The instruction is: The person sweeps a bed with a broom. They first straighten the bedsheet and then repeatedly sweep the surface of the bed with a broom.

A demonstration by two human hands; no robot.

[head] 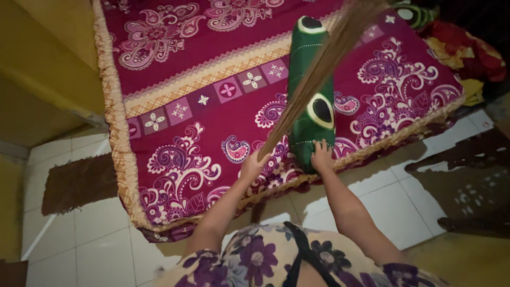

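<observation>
1. The left hand [254, 163] has its grip closed around the thin end of a straw broom [319, 69], and the pale brown bristles fan out up and away from the hand, slanting across the green bolster.
2. The right hand [321, 155] rests on the near end of the green bolster pillow [311, 90], fingers spread flat against the fabric rather than curled around it; the grip pinches nothing.
3. The bolster lies lengthwise on the bed [212, 106], its near end close to the bed's front edge and its far end pointing toward the head of the bed. It is dark green with round black-and-white eye-like spots.
4. The broom crosses in front of the bolster, so part of the green fabric is hidden behind the bristles.
5. The bed carries a maroon sheet with white and purple paisley flowers, a band of small square motifs, and a golden fringe border that hangs over the edge.
6. To the left of the bed a dark brown mat [79, 180] lies on the white tiled floor [95, 239].
7. Beyond the far right corner of the bed sits a heap of red and yellow cloth [467, 53].
8. Both forearms reach forward from a floral garment with purple blossoms.
</observation>
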